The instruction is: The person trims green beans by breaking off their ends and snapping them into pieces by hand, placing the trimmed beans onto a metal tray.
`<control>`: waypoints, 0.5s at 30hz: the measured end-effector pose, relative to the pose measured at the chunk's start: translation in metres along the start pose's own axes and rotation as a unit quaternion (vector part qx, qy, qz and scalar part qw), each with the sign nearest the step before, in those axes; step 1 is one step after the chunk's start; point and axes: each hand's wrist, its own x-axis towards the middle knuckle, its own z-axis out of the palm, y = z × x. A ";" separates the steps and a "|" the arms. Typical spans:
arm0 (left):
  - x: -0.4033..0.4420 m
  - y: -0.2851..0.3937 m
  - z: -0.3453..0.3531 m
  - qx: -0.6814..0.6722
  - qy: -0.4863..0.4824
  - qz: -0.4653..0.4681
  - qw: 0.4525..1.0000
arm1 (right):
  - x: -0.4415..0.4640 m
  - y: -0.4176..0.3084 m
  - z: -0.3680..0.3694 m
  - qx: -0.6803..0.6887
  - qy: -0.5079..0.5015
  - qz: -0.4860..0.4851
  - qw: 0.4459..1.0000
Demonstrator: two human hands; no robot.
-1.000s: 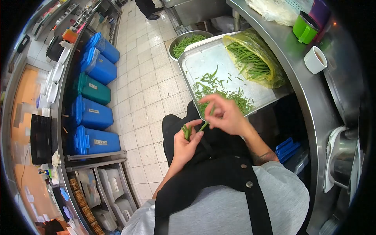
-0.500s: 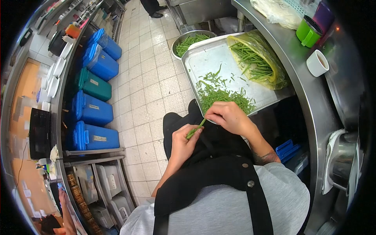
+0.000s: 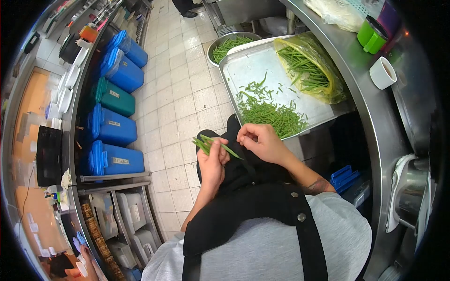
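Observation:
Several green beans (image 3: 206,143) stick out of my left hand (image 3: 212,161), which is closed round them above my lap. Just to its right is my right hand (image 3: 263,143), its fingers curled in; whatever they may pinch is too small to make out. A metal tray (image 3: 248,68) lies beyond my hands. Short cut bean pieces (image 3: 272,117) are heaped on its near part. At its far right an open yellow plastic bag (image 3: 332,86) holds whole green beans (image 3: 304,68). More beans (image 3: 229,47) fill a round metal bowl (image 3: 211,57) behind the tray's left corner.
Blue bins (image 3: 123,159) and a green bin (image 3: 115,97) line the left side. On the steel counter (image 3: 347,65) at right are a green cup (image 3: 372,35) and a white cup (image 3: 383,73). A person's legs (image 3: 185,6) show at the top; another person's arm (image 3: 89,262) is lower left.
My left hand has turned upward and moved away from my right hand, with its beans now fanned out. My right hand has drawn back slightly, its fingers curled.

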 end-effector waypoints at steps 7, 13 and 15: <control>0.004 -0.001 0.003 0.009 0.054 0.060 0.997 | -0.006 0.000 0.006 0.068 -0.081 0.082 0.991; 0.002 -0.009 0.002 0.013 0.093 0.098 0.991 | -0.007 -0.002 0.008 0.035 -0.073 0.058 0.995; 0.003 -0.009 0.000 0.023 0.102 0.110 0.988 | -0.006 -0.002 0.008 0.032 -0.070 0.047 0.996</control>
